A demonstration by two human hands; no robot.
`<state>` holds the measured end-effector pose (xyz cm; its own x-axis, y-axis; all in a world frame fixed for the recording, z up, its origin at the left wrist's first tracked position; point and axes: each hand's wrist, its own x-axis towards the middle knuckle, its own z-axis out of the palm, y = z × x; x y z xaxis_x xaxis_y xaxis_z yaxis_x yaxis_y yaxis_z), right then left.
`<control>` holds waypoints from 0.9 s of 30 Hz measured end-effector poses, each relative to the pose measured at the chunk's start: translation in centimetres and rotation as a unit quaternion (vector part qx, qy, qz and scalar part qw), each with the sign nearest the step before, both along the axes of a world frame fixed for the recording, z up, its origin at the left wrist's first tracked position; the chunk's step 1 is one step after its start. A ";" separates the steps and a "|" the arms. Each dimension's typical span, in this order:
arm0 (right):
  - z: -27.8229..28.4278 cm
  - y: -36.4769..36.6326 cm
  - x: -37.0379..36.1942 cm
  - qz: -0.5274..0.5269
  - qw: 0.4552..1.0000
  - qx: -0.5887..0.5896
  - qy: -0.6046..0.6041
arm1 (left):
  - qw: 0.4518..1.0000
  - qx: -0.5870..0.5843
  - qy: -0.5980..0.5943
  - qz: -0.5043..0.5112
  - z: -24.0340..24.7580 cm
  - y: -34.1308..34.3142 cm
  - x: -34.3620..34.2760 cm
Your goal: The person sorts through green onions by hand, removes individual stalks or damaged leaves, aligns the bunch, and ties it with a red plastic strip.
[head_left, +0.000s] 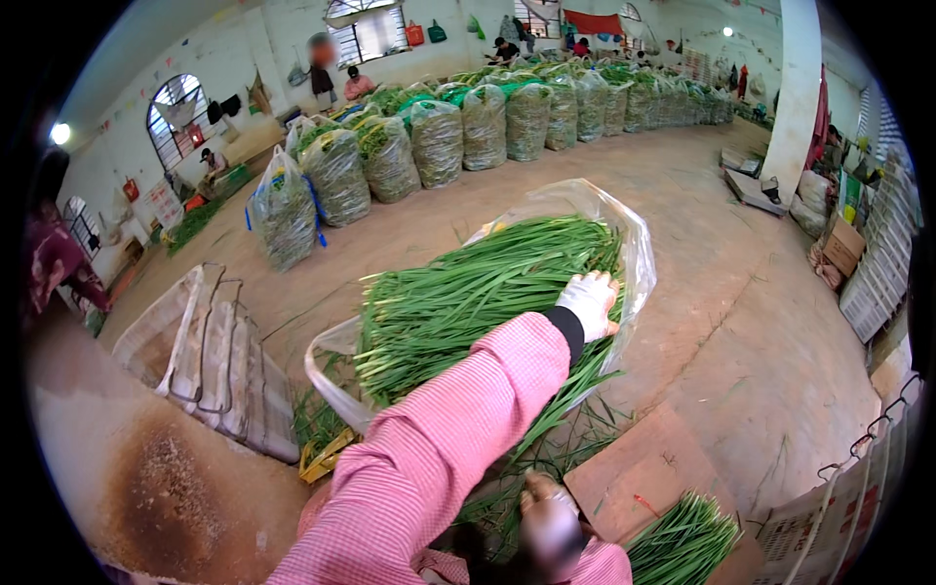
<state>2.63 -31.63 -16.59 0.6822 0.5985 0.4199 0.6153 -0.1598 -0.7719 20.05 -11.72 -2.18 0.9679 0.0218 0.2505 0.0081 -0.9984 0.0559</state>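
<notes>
A thick heap of long green leaves with pale cut ends, looking like garlic chives (468, 278), lies in a spread clear plastic bag (639, 258). My left hand (590, 304), in a white glove with bare fingertips, rests on the heap's right end, fingers and thumb apart. Its pink checked sleeve crosses over the near side of the bag. Low in the middle, near my body, is my right hand (546, 512), beside loose leaves on the floor. Blur covers part of it, and its grip cannot be made out. Another chive bundle (687, 541) lies to its right.
A flat brown board (634, 473) lies near my right hand. White plastic crates stand at left (224, 356) and lower right (829, 522). Tall filled plastic bags (434, 141) line the floor beyond. A white pillar (795, 107) rises at right; several people work farther back.
</notes>
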 end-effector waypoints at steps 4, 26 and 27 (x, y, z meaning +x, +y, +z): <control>0.6 -0.3 0.0 0.072 0.995 -0.064 0.004 | 0.967 0.090 0.126 0.202 -2.9 -0.1 2.9; 19.1 14.8 16.8 0.215 0.909 0.244 0.262 | 0.882 -0.437 -0.174 -0.005 0.2 8.1 -10.2; 19.0 16.1 17.2 0.215 0.900 0.255 0.281 | 0.933 -0.288 -0.217 0.022 0.6 7.5 -10.6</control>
<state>19.85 -15.48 2.38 0.6240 0.6850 0.3761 0.0256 0.4631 -0.8859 9.45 -4.26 -1.57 0.7730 0.3101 0.5534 -0.1005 -0.8014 0.5896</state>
